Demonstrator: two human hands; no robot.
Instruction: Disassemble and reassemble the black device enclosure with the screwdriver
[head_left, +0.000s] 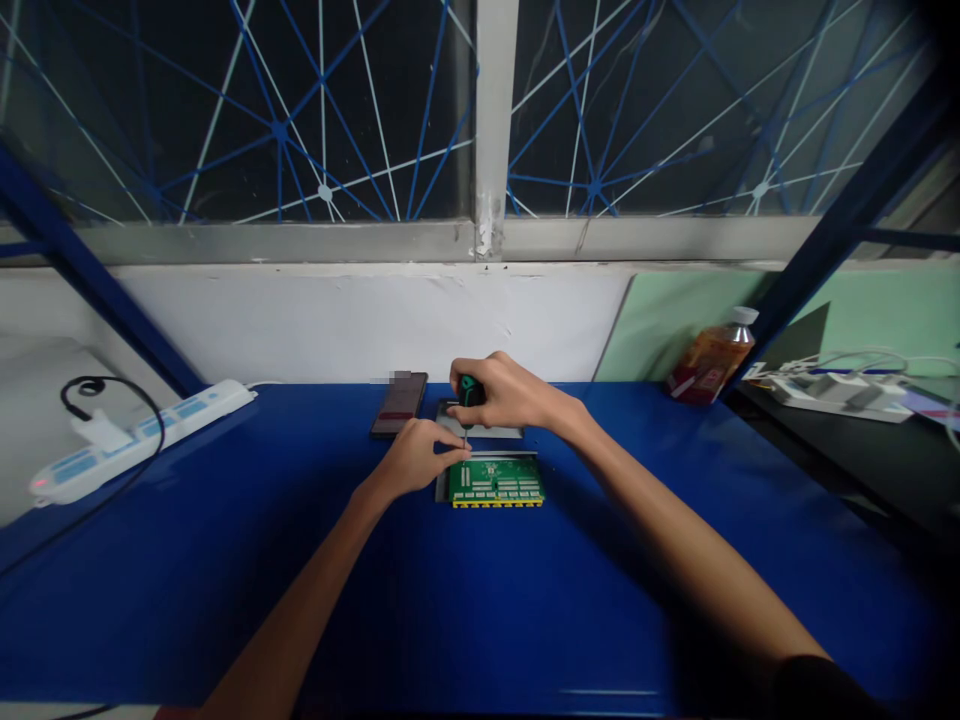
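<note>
One head-worn view, facing forward and down
From above the near edge of the counter (420,610), the wide view looks across to the hands (420,455) at mid-frame, fairly close, with the window (495,110) farther off filling the top.

dark phone (400,407): flat, just beyond left hand (418,455) | white power strip (191,408), black cable (162,430) plugged in: well left of left hand | white-capped bottle (709,362), tilted: well right of right hand (504,392) | green panel (656,310): behind bottle | window (493,120): beyond both hands
</note>
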